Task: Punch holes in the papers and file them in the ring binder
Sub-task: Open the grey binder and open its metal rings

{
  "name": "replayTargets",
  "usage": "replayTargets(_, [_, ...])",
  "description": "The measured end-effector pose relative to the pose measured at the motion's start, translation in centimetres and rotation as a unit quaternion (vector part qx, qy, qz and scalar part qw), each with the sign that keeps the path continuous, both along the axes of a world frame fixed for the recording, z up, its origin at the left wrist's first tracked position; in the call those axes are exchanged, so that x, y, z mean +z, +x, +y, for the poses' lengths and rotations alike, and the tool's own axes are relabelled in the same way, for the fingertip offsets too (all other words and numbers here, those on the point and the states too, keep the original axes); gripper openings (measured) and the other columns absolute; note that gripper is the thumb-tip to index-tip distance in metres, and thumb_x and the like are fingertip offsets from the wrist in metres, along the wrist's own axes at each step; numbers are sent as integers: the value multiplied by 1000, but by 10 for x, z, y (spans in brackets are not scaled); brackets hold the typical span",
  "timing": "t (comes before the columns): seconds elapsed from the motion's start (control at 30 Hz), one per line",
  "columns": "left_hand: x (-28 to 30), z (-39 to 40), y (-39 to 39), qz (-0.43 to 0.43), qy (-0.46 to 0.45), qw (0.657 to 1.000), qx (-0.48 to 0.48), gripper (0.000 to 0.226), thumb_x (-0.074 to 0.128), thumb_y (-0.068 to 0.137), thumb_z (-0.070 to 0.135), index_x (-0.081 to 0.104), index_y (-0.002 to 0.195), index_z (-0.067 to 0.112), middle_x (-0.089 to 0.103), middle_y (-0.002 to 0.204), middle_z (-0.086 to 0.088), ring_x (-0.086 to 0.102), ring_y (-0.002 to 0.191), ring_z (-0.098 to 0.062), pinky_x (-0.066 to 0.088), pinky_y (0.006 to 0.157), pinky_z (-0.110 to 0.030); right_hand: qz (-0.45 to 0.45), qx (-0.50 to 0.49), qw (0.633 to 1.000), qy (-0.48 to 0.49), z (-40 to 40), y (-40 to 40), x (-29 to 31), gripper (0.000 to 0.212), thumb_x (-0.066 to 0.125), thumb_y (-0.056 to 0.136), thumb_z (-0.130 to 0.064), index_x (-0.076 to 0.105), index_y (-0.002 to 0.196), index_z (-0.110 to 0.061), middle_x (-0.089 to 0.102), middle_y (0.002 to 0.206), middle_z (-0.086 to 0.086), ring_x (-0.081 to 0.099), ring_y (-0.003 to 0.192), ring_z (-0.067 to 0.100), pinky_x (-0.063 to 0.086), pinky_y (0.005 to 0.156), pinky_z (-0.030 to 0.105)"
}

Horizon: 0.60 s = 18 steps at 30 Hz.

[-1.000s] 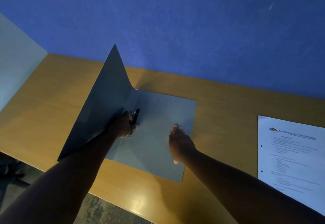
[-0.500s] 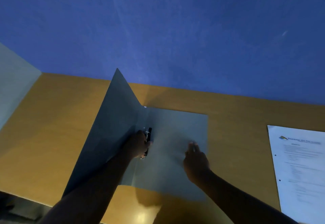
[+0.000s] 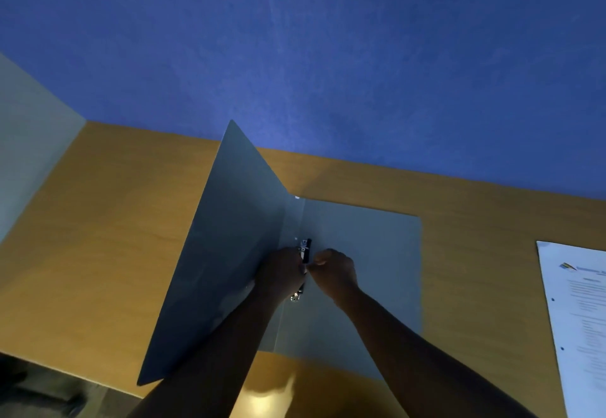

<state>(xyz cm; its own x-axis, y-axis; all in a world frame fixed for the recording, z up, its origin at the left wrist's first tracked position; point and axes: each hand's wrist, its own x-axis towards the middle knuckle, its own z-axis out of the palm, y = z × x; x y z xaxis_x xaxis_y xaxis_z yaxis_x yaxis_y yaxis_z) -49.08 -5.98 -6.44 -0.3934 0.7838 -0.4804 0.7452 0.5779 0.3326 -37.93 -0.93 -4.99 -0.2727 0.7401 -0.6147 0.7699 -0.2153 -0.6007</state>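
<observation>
A grey ring binder (image 3: 367, 253) lies open on the wooden desk (image 3: 108, 227), its left cover (image 3: 226, 247) standing tilted up. The black and metal ring mechanism (image 3: 305, 250) sits along the spine. My left hand (image 3: 282, 273) grips the mechanism from the left. My right hand (image 3: 334, 271) meets it from the right, fingers curled and pinching at the mechanism. Much of the mechanism is hidden under both hands. A printed white paper (image 3: 580, 319) with punched holes along its left edge lies at the far right.
A blue wall (image 3: 328, 56) rises behind the desk and a pale grey panel (image 3: 26, 155) stands at the left. The desk's near edge runs along the bottom left, with dark floor (image 3: 39, 391) below it. Bare desk lies left of the binder.
My right hand left the binder's inside back cover and moved left to the ring mechanism, where it now pinches. My left hand stayed on the mechanism. The camera tilted up.
</observation>
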Motion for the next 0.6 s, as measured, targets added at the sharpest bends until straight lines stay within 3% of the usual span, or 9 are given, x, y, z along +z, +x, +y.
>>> replayTargets(0.13, [1, -1, 1, -14, 18, 1000, 21, 13, 60, 90, 23, 64, 97, 12, 72, 101, -11, 67, 100, -32, 48, 70, -32, 18, -73, 997, -26, -2, -9, -9, 8, 70, 76, -22, 72, 77, -14, 65, 73, -2, 59, 73, 15, 36, 50, 14])
replayTargets(0.2, [1, -2, 0, -34, 20, 998, 41, 15, 62, 89, 22, 61, 100, 13, 71, 103, -11, 66, 102, -32, 48, 72, -33, 15, -101, 994, -35, -2, -12, -13, 9, 69, 74, -18, 72, 81, -14, 66, 76, -2, 59, 73, 14, 36, 50, 16])
replayTargets(0.3, [1, -2, -3, -62, 18, 997, 40, 7, 59, 86, 17, 63, 90, 13, 71, 94, -10, 67, 95, -31, 50, 69, -33, 9, -135, 990, -33, -2, -18, -14, 14, 73, 70, -23, 70, 76, -11, 67, 76, 5, 59, 70, 18, 40, 57, 22])
replayTargets(0.37, [2, -3, -3, -77, 22, 996, 41, 8, 55, 85, 14, 61, 85, 9, 71, 90, -11, 68, 90, -32, 51, 67, -35, -5, -138, 990, -32, -2, -23, -14, 26, 78, 66, -33, 64, 66, -11, 60, 67, 6, 56, 65, 21, 37, 52, 23])
replayTargets(0.47, [4, -4, -3, -91, 39, 992, 72, 14, 55, 88, 15, 61, 98, 6, 70, 96, -13, 66, 94, -32, 45, 66, -32, -46, -118, 992, -18, -1, -30, -12, 32, 78, 62, -39, 61, 61, -12, 51, 60, 4, 51, 60, 20, 23, 41, 21])
replayTargets(0.6, [7, -3, -4, -121, 52, 989, 69, 16, 53, 88, 13, 61, 91, -1, 68, 90, -16, 68, 92, -33, 50, 70, -40, -59, -110, 992, -25, 0, -34, -10, 37, 71, 54, -44, 68, 70, -10, 56, 63, 5, 58, 63, 24, 26, 42, 20])
